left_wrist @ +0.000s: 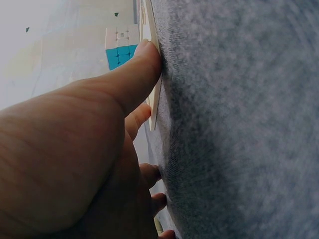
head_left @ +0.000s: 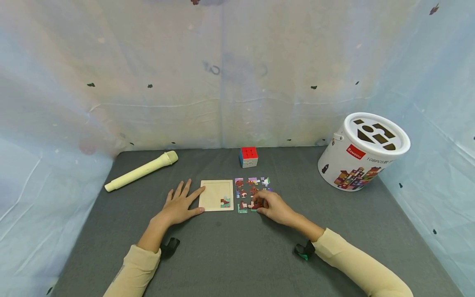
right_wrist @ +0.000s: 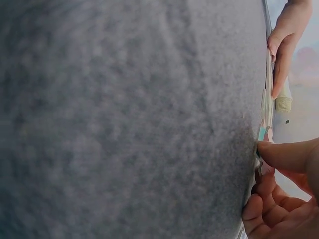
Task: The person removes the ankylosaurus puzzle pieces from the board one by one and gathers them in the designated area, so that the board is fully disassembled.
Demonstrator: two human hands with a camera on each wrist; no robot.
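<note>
My left hand (head_left: pixel 179 208) lies with fingers spread at the left side of a square wooden puzzle tray (head_left: pixel 210 194), thumb and index fingertip resting on its frame. One jigsaw piece (head_left: pixel 225 202) sits in the tray's lower right corner. To the right, several loose jigsaw pieces (head_left: pixel 242 207) with red-brown and purple printing lie in rough rows. My right hand (head_left: pixel 276 209) pinches a teal-edged jigsaw piece (right_wrist: pixel 261 133) between thumb and fingers at the lower right of these rows. Its fingers partly hide that piece and those near it.
A red-topped puzzle cube (head_left: pixel 249 156) stands behind the pieces. At the back left lies a pale yellow microphone-shaped stick (head_left: pixel 142 170). A white lidded bucket (head_left: pixel 352 165) with shape holes stands at the back right. Pale hanging sheets (head_left: pixel 222 103) border the grey table (head_left: pixel 230 255).
</note>
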